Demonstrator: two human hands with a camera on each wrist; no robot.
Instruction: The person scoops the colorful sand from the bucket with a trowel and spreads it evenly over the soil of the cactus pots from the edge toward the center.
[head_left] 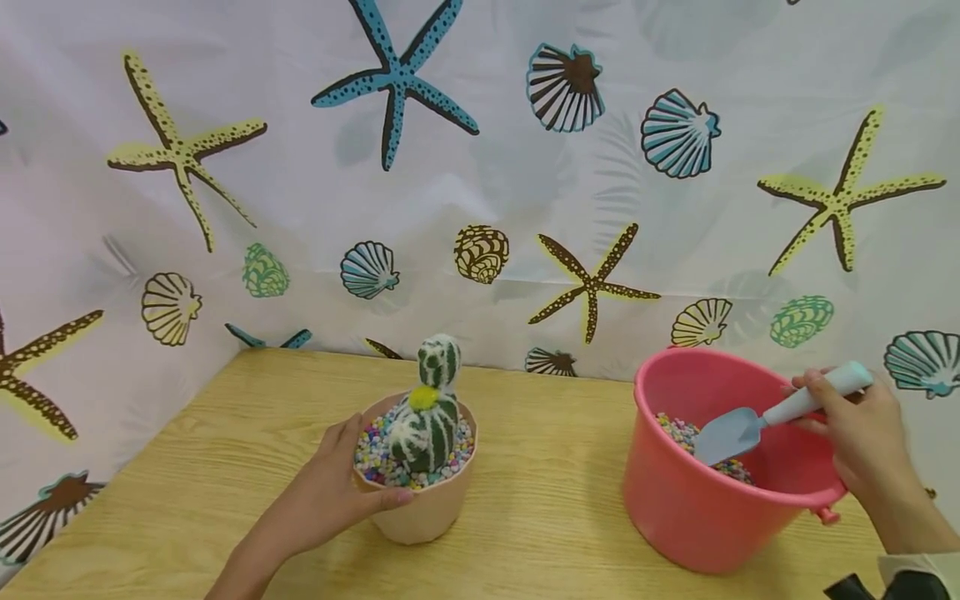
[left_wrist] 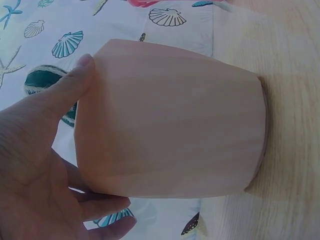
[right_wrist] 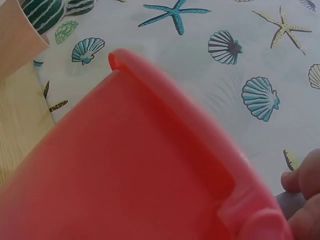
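Observation:
A peach flower pot (head_left: pixel 423 517) stands upright on the table, filled with multicoloured pebbles (head_left: pixel 371 454) around a green and white knitted cactus (head_left: pixel 431 425) with a yellow flower. My left hand (head_left: pixel 330 492) holds the pot at its rim; in the left wrist view the thumb lies along one side and the fingers on another. With my right hand (head_left: pixel 870 433) I grip the pale handle of a light blue trowel (head_left: pixel 731 435), its blade tilted down inside a pink bucket (head_left: pixel 697 517). More pebbles (head_left: pixel 678 431) lie in the bucket. The bucket wall hides most of the trowel in the right wrist view.
The light wooden table (head_left: pixel 547 467) runs between pot and bucket. Behind it hangs a white cloth (head_left: pixel 480 183) printed with starfish and shells, meeting the table's back edge. A knob (head_left: pixel 825 515) sticks out below the bucket's rim near my right forearm.

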